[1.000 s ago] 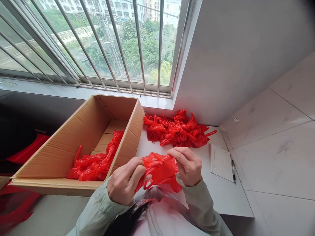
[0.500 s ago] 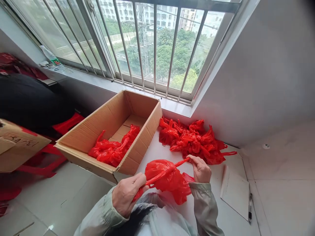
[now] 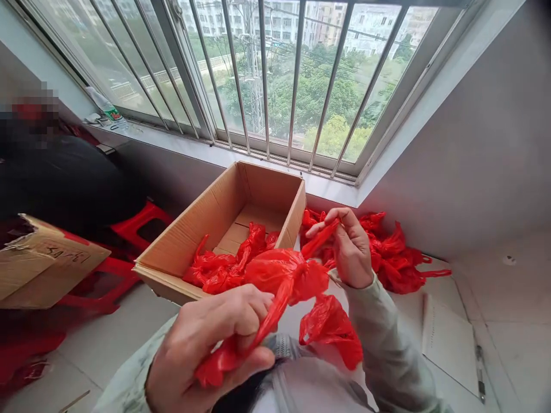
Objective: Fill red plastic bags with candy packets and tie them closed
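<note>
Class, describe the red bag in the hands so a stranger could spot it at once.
Below the barred window sits an open box. In front of it, a red bag is stretched between the left hand and right hand. Unlike the bags in the box and the pile beside it, it alone is held.

On the left box (image 3: 51,258) I see dark handwritten marks, too scrawled for me to read. The bottle (image 3: 106,107) on the far sill has a label, too small to read.
</note>
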A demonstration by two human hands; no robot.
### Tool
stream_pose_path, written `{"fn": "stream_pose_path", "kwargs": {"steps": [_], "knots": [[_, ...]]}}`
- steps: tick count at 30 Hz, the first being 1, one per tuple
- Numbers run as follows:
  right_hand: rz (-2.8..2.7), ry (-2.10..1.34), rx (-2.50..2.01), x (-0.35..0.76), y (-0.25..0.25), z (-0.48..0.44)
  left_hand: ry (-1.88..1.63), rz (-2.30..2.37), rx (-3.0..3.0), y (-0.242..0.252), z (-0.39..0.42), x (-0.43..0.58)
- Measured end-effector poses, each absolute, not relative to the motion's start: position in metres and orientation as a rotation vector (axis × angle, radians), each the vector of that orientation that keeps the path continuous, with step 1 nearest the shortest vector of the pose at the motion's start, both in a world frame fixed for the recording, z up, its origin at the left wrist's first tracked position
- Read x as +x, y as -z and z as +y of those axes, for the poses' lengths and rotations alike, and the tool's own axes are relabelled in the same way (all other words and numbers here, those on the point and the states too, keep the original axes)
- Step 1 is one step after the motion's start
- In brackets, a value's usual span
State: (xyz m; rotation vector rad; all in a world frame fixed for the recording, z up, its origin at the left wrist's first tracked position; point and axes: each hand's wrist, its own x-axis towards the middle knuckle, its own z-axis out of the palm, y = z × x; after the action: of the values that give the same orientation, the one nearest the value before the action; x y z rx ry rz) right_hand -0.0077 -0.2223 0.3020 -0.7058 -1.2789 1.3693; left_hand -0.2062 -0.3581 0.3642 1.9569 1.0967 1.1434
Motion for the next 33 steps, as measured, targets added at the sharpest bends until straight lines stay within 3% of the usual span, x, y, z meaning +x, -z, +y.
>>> {"fn": "stream_pose_path", "kwargs": {"steps": [5,10,12,16,23,27,33], "knots": [[-1.439,-1.526,-0.470,-0.075,-0.334,-0.216,-1.011,0.948,2.166,-0.359,-0.363,-0.255],[-1.378,-1.539,-0.452,-0.115,-0.329,-0.237,-1.205,1.542,2.262,-0.304,-0.336,-0.287],[-1.345,-1.527,-0.461,-0.123,-0.325,-0.247,-1.205,1.560,2.278,-0.284,-0.323,-0.289],[-1.467,-1.269,-0.615,-0.113,-0.313,-0.251,-1.194,1.656,2.115,-0.272,-0.311,-0.286],[-2.298,-0.740,-0.914,-0.090,-0.256,-0.216,-0.996,1.734,1.971,-0.264,-0.299,-0.296],[-2.335,-0.612,-1.148,-0.093,-0.240,-0.198,-0.736,1.672,1.997,-0.233,-0.292,-0.314],[-2.879,-0.513,-1.162,-0.122,-0.234,-0.196,-0.091,1.580,2.085,-0.182,-0.290,-0.322]]}}
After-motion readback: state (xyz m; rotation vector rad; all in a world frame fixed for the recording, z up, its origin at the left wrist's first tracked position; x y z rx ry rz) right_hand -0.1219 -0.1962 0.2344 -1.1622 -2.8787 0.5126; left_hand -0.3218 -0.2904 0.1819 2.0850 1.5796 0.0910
